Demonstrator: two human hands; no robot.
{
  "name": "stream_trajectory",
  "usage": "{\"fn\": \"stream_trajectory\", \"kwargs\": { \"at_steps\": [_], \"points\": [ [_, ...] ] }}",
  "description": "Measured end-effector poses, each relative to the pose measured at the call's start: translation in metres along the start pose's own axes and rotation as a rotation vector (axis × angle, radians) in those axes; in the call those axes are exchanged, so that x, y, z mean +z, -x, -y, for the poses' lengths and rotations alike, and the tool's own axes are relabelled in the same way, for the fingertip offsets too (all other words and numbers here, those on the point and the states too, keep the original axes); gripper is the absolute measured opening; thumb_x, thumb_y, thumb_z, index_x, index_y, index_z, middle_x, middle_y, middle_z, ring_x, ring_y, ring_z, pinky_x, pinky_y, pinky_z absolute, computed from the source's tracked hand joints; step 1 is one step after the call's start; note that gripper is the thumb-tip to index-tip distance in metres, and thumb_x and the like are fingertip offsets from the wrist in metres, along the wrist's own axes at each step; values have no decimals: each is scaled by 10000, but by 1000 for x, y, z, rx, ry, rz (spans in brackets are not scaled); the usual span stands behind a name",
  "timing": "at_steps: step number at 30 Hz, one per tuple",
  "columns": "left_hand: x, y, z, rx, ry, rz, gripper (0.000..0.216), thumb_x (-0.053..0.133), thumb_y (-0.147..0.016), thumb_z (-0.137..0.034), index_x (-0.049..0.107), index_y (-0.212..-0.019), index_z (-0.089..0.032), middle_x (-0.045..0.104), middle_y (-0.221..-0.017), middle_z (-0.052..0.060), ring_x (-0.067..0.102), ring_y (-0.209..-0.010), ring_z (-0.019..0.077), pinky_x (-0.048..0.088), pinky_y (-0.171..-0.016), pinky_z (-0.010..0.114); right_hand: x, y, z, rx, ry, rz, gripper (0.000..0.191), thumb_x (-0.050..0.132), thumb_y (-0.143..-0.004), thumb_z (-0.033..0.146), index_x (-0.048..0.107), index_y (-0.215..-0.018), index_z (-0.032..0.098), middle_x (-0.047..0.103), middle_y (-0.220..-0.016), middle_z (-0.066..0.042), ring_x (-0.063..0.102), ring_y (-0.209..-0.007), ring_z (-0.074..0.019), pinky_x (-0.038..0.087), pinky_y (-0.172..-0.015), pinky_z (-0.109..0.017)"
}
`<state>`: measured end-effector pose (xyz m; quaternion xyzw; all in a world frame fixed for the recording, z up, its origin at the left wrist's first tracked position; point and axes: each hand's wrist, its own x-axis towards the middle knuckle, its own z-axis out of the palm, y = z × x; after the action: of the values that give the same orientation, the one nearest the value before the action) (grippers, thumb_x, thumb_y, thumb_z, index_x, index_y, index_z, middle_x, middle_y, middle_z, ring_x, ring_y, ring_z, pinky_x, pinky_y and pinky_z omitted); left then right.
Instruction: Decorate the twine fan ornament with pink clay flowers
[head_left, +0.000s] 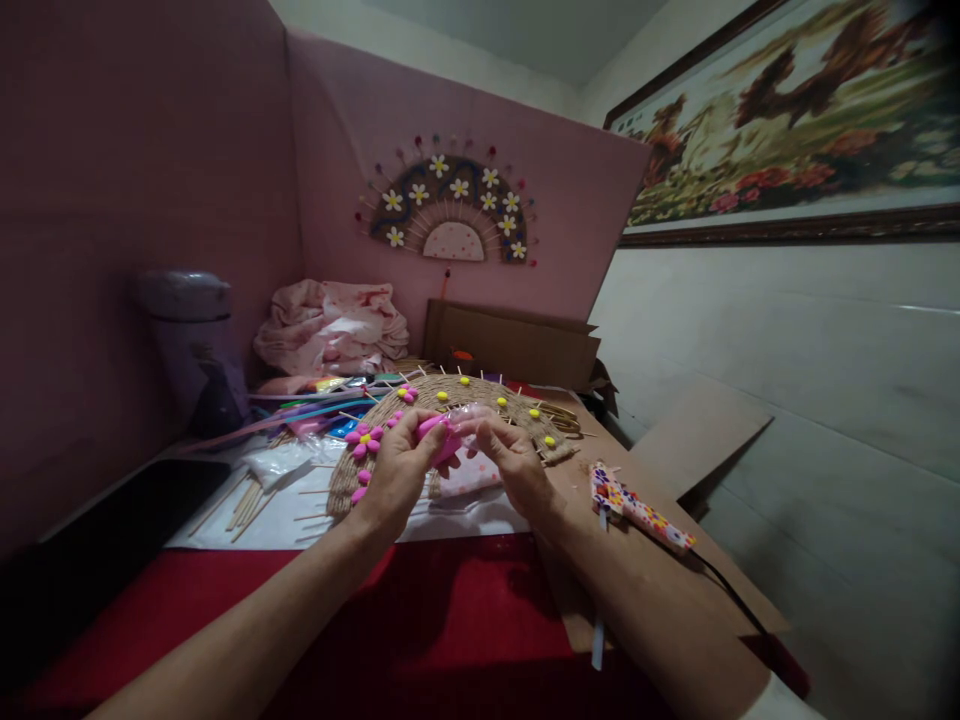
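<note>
My left hand pinches a bright pink lump of soft clay between thumb and fingers. Clear plastic film lies against the lump, and my right hand has its fingers closed on that film. Both hands are above a twine-wrapped half-round fan with thin sticks around its outer edge. A pink flower with a yellow centre sits on the fan's left side. Several yellow dots follow its curve to the right. Part of the fan is hidden behind my hands.
On the right, a flower-patterned glue gun with a glue stick and cord lies on cardboard. Loose sticks and a plastic bag lie left, near a dark flat object and a tumbler. A finished-looking fan hangs behind.
</note>
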<state>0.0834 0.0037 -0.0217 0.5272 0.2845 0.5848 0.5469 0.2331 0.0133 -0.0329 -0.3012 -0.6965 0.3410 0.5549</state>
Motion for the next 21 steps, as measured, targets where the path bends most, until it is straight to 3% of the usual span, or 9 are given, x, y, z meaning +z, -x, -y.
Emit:
{"fn": "stream_trajectory", "kwargs": {
  "at_steps": [5, 11, 16, 21],
  "points": [
    [0, 0, 0, 26, -46, -14, 251, 627, -739, -365, 522, -821, -151, 566, -554, -23, 523, -488, 105, 408, -456, 204, -1, 1, 0, -25, -14, -59, 368, 484, -873, 502, 717, -789, 230, 599, -904, -34, 502, -722, -134, 423, -677, -279],
    [1, 2, -3, 41, -113, 44, 211, 587, -778, -347, 510, -822, -156, 561, -588, -18, 511, -495, 103, 409, -468, 215, 1, 2, -2, 37, -96, -3, 399, 506, -825, 577, 714, -882, 241, 578, -834, -29, 514, -720, -146, 432, -666, -283],
    [-1, 0, 2, 30, -66, 17, 202, 566, -796, -339, 510, -846, -152, 560, -561, -19, 502, -492, 100, 394, -468, 207, -1, 0, 0, 31, -89, -111, 412, 489, -847, 553, 727, -795, 221, 610, -844, -45, 532, -763, -159, 429, -690, -287],
    [-2, 0, 4, 6, -12, 41, 177, 560, -804, -322, 503, -826, -155, 556, -547, -21, 505, -496, 100, 391, -485, 210, 0, 1, 3, 107, -150, 6, 477, 412, -864, 593, 722, -881, 231, 633, -828, -45, 534, -715, -154, 436, -665, -291]
  ]
}}
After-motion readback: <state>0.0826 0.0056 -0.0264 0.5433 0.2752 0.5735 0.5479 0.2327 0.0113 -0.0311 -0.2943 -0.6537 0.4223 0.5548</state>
